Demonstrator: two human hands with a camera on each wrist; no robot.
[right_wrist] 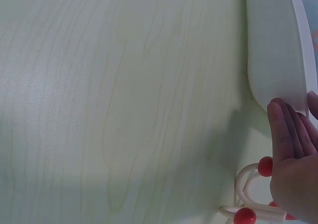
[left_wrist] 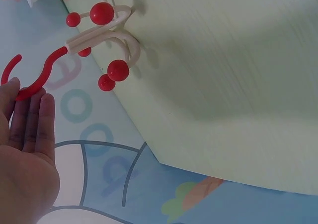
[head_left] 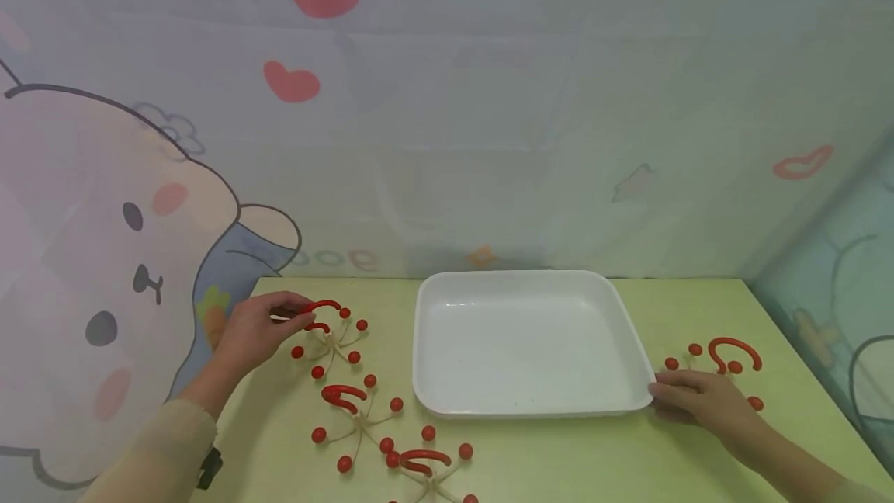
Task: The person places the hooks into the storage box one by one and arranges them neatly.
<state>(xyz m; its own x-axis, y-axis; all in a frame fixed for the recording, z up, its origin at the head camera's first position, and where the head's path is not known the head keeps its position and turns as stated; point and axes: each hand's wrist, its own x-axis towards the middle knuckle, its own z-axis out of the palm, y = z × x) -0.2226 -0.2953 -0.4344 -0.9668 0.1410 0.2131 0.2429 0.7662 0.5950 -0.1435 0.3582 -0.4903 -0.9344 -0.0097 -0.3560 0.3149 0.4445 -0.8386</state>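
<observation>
My left hand (head_left: 261, 332) pinches the red curved hook end of a multi-prong hook (left_wrist: 102, 40) between thumb and fingers. That hook has several cream prongs bent outward, each tipped with a red ball, and it stands near the table's far left corner. My right hand (head_left: 701, 406) grips the near right corner of a white rectangular tray (head_left: 534, 402), thumb at the rim and fingers against the outer wall. Behind this hand is another multi-prong hook (head_left: 733, 348), partly hidden by it.
Two more hooks of the same kind, one hook (head_left: 359, 421) and a nearer hook (head_left: 429, 476), stand left of the tray on the pale green table (head_left: 601, 456). A printed cloth wall (head_left: 489, 138) rises right behind the table's far edge.
</observation>
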